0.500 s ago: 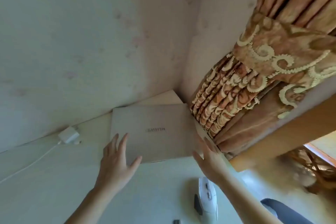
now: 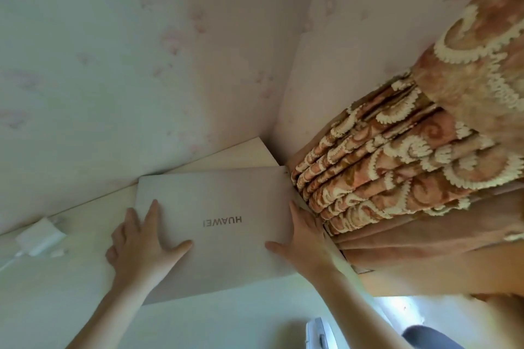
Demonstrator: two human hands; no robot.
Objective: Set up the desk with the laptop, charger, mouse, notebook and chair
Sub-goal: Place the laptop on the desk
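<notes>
**Both hands flat on the closed laptop in the corner**

The left hand (image 2: 140, 246) lies palm-down on the near left part of the closed laptop (image 2: 215, 207), fingers spread apart and flat, thumb stretched toward the lid's middle; it grips nothing. The right hand (image 2: 302, 238) rests against the laptop's right edge, fingers pointing up along that side and thumb laid across the lid; whether the fingers curl under the edge cannot be told.

The laptop lies shut on the pale surface (image 2: 71, 306), its far edge close to the wall and its lid lettering reading upside down from this view. Its far right corner sits just beside the gathered folds of a patterned curtain (image 2: 382, 167), which hangs to the right and touches the right hand's side of the surface.

To the left of the laptop, well apart from it, a white charger (image 2: 39, 236) sits near the wall with its white cable (image 2: 8, 261) running off the left edge. At the bottom edge, near the right forearm, part of a white mouse (image 2: 319, 333) shows. Pale floral wallpaper (image 2: 141, 51) covers the two walls that meet behind the laptop.
</notes>
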